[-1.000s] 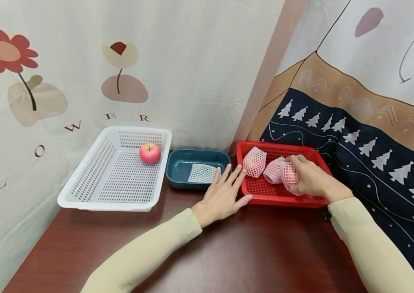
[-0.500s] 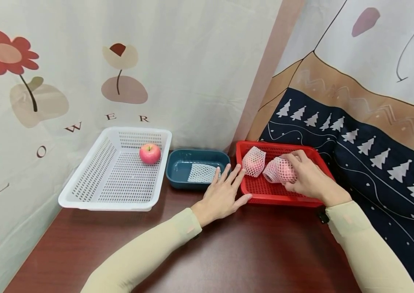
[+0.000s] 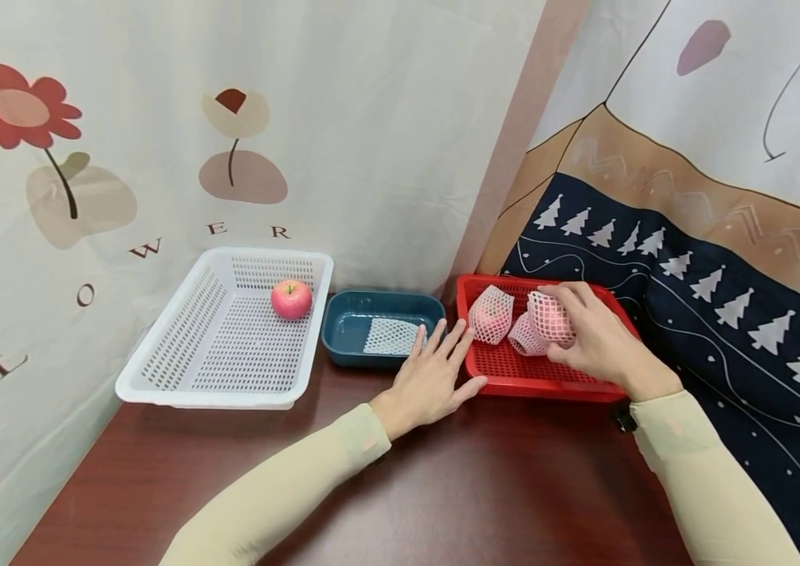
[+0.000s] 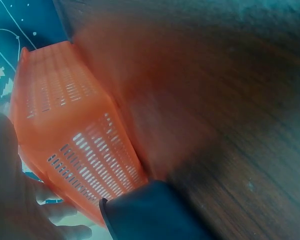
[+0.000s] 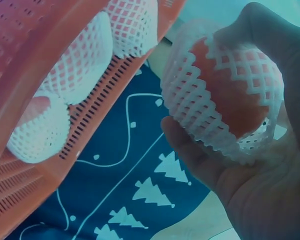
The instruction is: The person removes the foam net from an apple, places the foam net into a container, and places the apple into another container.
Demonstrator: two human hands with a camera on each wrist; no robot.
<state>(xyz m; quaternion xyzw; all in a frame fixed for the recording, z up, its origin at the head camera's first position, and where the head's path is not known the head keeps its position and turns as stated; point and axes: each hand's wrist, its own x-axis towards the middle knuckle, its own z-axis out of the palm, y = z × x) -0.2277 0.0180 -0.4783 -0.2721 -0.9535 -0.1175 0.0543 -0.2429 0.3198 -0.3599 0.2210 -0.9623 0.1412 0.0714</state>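
While my left hand [image 3: 427, 385] stayed spread by the blue dish [image 3: 345, 330], holding nothing, my right hand [image 3: 601, 346] kept its fingers curled round a netted fruit [image 3: 551, 318]; a second earlier it sat lower in the red basket [image 3: 548, 387], and now I held it raised over the basket.

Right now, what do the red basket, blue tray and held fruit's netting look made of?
Red basket: likely plastic, glossy, with moulded slots. Blue tray: smooth and shiny, perhaps plastic or glazed ceramic. Netting: probably matte plastic foam, its thick strands puffy around the fruit.
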